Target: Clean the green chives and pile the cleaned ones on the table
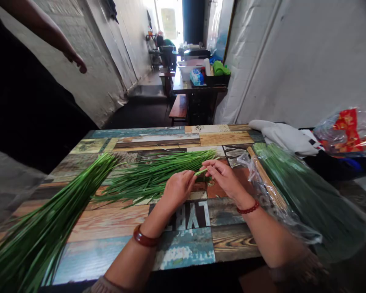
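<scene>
We're right over the hands here, and both are busy. Our left hand (178,186) is curled in a loose fist around a slim, pale-green stalk (200,172), and our right hand (222,176) pinches that same stalk between thumb and fingers, so a short length shows in the gap between the two. Just beyond both hands, and spreading out to the left, lies a loose pile of long, slender dark-green leaves (152,173) – paler ends pointing toward the right hand.

Farther left of the left hand we have a thick, dark-green leafy bundle (61,215), its light ends up on the table and its leaves trailing down toward us. Over to the right of the right hand, a clear plastic bag (315,236) wraps around more long green stalks (308,195), with a tan, stick-like bundle (268,179) along its near side. Past that bag sits a crumpled greyish-white cloth (285,136), and beyond it red-and-clear plastic packaging (347,132).

Under it all we've got a patchwork wood-print tabletop (110,221). And off to the far left, beyond the left hand – another person in dark clothing (27,93), one arm hanging over the table's far side.
</scene>
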